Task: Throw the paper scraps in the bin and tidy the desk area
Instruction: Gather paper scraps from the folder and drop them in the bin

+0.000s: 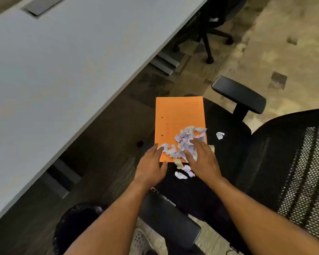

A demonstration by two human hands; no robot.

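Note:
An orange sheet (177, 115) lies on the black seat of an office chair (226, 126). A heap of crumpled white paper scraps (185, 138) covers its near right corner. A few scraps lie off the sheet on the seat, one at the right (219, 135) and some near my wrists (180, 175). My left hand (151, 162) rests flat at the sheet's near left corner, fingers apart. My right hand (203, 159) lies spread over the near side of the heap, fingers apart, holding nothing that I can see. A dark mesh bin (72, 227) stands on the floor at lower left.
A long grey desk (53, 61) runs diagonally on the left, with a cable flap (42, 5) at its far end. The chair's armrests (239, 93) and mesh back (302, 172) frame the seat. Another black chair (208, 32) stands farther back. My shoe (141, 240) shows beside the bin.

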